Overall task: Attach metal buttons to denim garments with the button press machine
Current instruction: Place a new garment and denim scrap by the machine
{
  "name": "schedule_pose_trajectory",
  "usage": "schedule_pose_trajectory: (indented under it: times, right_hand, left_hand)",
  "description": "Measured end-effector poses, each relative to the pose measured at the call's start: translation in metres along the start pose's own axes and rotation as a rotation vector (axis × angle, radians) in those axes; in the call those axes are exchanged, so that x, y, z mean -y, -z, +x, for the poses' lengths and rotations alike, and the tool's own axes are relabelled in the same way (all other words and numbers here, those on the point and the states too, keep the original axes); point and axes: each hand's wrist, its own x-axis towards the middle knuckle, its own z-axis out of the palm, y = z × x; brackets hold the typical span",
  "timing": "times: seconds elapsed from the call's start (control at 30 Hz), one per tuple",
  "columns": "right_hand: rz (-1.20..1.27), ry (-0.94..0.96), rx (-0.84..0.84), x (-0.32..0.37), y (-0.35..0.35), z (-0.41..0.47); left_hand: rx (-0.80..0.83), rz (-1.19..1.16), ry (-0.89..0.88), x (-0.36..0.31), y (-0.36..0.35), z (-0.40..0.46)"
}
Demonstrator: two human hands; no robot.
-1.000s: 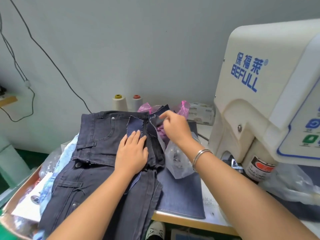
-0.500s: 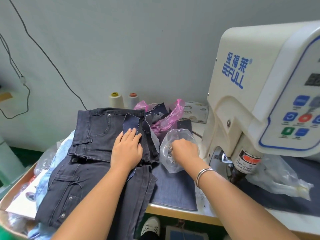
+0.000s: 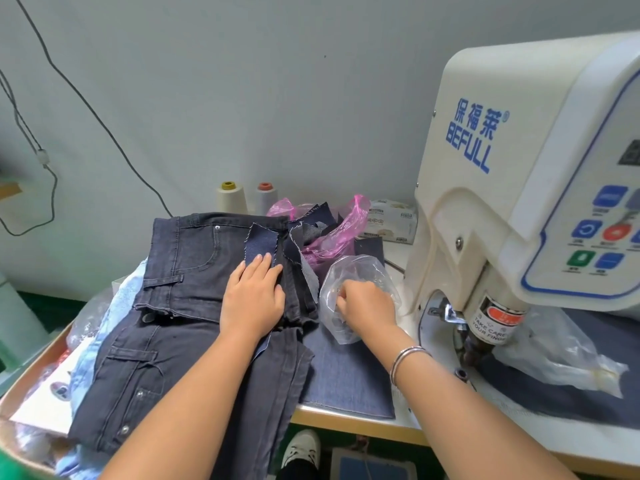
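Item 1. White sneaker (image 3: 300, 449) and a blue-topped pedal (image 3: 372, 467), under the front edge of the white worktable (image 3: 363, 422).

Item 2. Flat rectangular blue denim panel (image 3: 346, 379) lying on the table at its front edge.

Item 3. Stack of dark grey denim jeans (image 3: 166, 327) left of the panel, hanging over the table front, with pale blue denim beneath.

Item 4. Left hand (image 3: 252, 299), fingers straight and together, resting flat on the jeans stack; fingertips touch a small dark blue denim swatch (image 3: 261, 245).

Item 5. Right hand (image 3: 367, 303), silver bangles at the wrist, fingers curled inside the mouth of a clear plastic bag (image 3: 349, 275) holding small metal buttons; whether one is pinched cannot be told. The bag sits on the panel, between the jeans and the machine.

Item 6. Cream button press machine (image 3: 512, 188), blue "BEFULL" lettering and a button panel, at the right; its press head is above the table, a crumpled clear bag (image 3: 561, 355) beside it.

Item 7. Pink plastic bag (image 3: 332, 233) of dark denim scraps, behind the clear bag.

Item 8. White tissue pack (image 3: 391, 221), against the wall.

Item 9. Two cream thread cones (image 3: 247, 197), against the grey wall; black cables hang at the left.
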Motion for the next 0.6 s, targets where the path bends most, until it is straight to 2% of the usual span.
schedule_pose_trajectory:
  times: [0.07,0.17,0.27,0.33,0.4,0.5,0.6]
  right_hand:
    - [0.131,0.005,-0.075,0.003,0.009,-0.02]
    - [0.378,0.117,-0.189,0.002,0.023,-0.077]
    - [0.53,0.158,-0.165,-0.016,0.043,-0.141]
    - [0.559,0.08,-0.132,-0.042,0.055,-0.167]
    - [0.541,-0.013,-0.116,-0.071,0.065,-0.182]
    - [0.555,-0.067,-0.194,-0.106,0.076,-0.188]
    - [0.512,-0.037,-0.217,-0.12,0.08,-0.18]
  left_hand:
    - [-0.002,-0.014,-0.002,0.0,0.0,0.0]
    - [-0.003,-0.035,-0.006,0.0,0.003,-0.001]
    - [0.04,-0.041,-0.02,0.0,0.005,-0.001]
    - [0.018,-0.091,-0.046,-0.002,0.01,0.002]
    - [-0.07,-0.225,-0.083,-0.01,0.023,0.001]
    - [-0.197,-0.439,-0.125,-0.043,0.04,-0.007]
    - [-0.092,-0.485,-0.192,-0.087,0.037,-0.028]
